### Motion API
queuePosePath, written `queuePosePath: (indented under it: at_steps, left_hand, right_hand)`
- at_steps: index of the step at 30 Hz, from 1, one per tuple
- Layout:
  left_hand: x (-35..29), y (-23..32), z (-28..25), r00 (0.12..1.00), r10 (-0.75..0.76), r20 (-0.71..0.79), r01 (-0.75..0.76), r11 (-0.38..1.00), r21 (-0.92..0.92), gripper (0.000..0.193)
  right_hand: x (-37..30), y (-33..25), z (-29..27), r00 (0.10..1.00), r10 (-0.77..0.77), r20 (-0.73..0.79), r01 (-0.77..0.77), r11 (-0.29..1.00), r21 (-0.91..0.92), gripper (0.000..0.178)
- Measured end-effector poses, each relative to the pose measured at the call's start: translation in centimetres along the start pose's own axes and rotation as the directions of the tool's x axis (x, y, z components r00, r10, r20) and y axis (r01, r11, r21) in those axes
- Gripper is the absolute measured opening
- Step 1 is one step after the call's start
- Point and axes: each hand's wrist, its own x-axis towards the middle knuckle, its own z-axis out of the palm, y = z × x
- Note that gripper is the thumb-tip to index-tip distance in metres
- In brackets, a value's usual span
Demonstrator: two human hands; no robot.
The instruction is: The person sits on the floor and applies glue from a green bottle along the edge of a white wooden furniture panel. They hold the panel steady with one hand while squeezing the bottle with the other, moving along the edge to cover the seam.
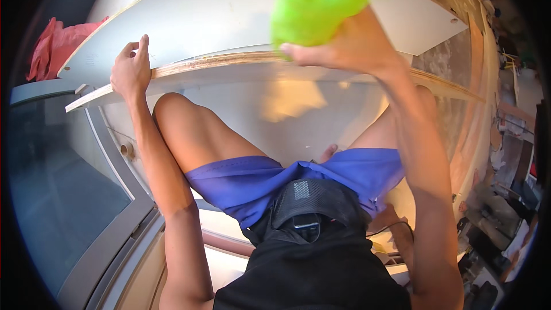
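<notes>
The head view looks steeply down from head height, above and behind the hands [131,72], so near that the black top [321,270] fills the lower middle. It faces past the blue shorts [241,182] toward the pale board [183,14] ahead of the hands, its wide fisheye bending straight edges.

Fisheye's bowing the long white board [212,17] pretty hard, and black is swallowing the corners. Warm light is throwing a yellowish patch [293,100] below that board. The green bundle [318,8] is glaring and smearing with blur; clutter [511,189] at far right is looking kinda dim and mushy.
</notes>
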Motion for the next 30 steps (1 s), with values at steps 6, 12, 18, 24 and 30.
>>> queuePosePath:
  at_steps: [6,12,18,24,30]
  left_hand:
    - [-0.7,-0.4,-0.5,0.999,-0.041,0.021,0.042,0.999,-0.031,0.056]
    - [-0.2,0.2,-0.3,1.000,-0.005,0.015,0.005,1.000,-0.021,0.055]
    - [-0.5,-0.1,-0.8,0.999,-0.024,0.032,0.024,1.000,-0.003,0.056]
    - [-0.2,0.9,-0.4,1.000,0.000,0.029,-0.001,1.000,0.011,0.056]
    - [-0.5,0.3,-0.9,0.999,-0.018,0.027,0.018,1.000,0.011,0.058]
  right_hand:
    - [-1.3,0.4,-2.5,0.997,0.038,0.074,-0.031,0.995,-0.097,0.030]
    - [-1.0,-0.5,-0.2,0.994,0.109,-0.006,-0.108,0.989,0.098,0.032]
    - [-2.0,0.5,-2.4,0.997,0.054,0.063,-0.052,0.998,-0.037,0.034]
    - [-2.2,0.8,-2.1,0.999,0.019,-0.050,-0.019,1.000,0.004,0.033]
    - [-3.1,1.0,-4.8,0.989,0.138,0.046,-0.136,0.989,-0.051,0.033]
